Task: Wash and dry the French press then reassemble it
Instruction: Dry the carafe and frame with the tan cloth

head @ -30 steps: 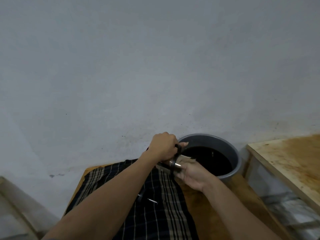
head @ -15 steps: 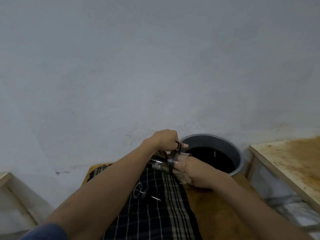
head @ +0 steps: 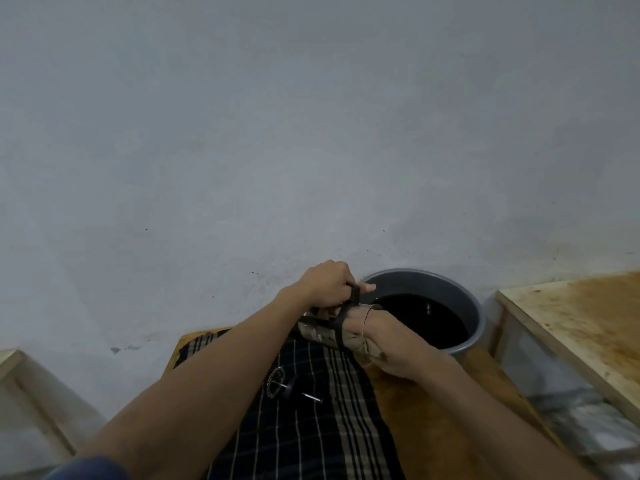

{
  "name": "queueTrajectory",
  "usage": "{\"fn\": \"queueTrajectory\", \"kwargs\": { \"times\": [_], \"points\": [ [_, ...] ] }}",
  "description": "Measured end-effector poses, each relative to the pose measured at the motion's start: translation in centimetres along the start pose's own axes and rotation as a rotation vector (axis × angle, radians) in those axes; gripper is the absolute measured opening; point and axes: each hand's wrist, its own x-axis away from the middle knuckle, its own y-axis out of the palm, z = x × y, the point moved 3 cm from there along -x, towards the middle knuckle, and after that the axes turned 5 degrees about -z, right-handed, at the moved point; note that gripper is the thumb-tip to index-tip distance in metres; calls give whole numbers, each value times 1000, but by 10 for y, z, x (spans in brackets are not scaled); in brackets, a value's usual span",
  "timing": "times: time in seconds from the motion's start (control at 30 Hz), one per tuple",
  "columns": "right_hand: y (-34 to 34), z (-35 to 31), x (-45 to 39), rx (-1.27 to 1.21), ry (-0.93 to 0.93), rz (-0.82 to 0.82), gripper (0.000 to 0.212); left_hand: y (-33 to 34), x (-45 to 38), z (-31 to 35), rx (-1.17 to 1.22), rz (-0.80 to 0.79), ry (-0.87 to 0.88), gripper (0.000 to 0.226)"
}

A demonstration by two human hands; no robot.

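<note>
Plaid dark cloth (head: 311, 410) covers the wood counter (head: 426, 427) nearest; plunger w/ mesh disc (head: 277, 381) lies on it, apart from the hands. Past that, glass carafe (head: 320, 332) held on its side above the cloth's far end: left hand (head: 325, 284) fingers curled round the black handle, right hand (head: 374, 336) pushed into the mouth. Glass prob wet, slippery, fragile — hold by handle/frame. Right fingertips hidden inside; can't tell whether they hold anything. Grey bucket (head: 464, 299) of dark water behind.

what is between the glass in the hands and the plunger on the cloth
Nothing visible. The carafe is held by the left hand and right hand above the cloth; the plunger lies just below it, with only bare cloth between.
</note>
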Motion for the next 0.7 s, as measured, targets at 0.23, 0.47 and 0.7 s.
{"fn": "queueTrajectory", "kwargs": {
  "times": [0.23, 0.47, 0.7],
  "points": [
    [11, -15, -1, -1146, 417, 84, 23, 4, 10, 29, -324, 229, 58, 57],
    [2, -8, 2, -1924, 385, 478, 35, -10, 26, 12, -371, 748, 224, 65],
    [-9, 14, 1, -235, 299, -26, 28, -9, 27, 29, -264, 651, 244, 62]
  ]
}}
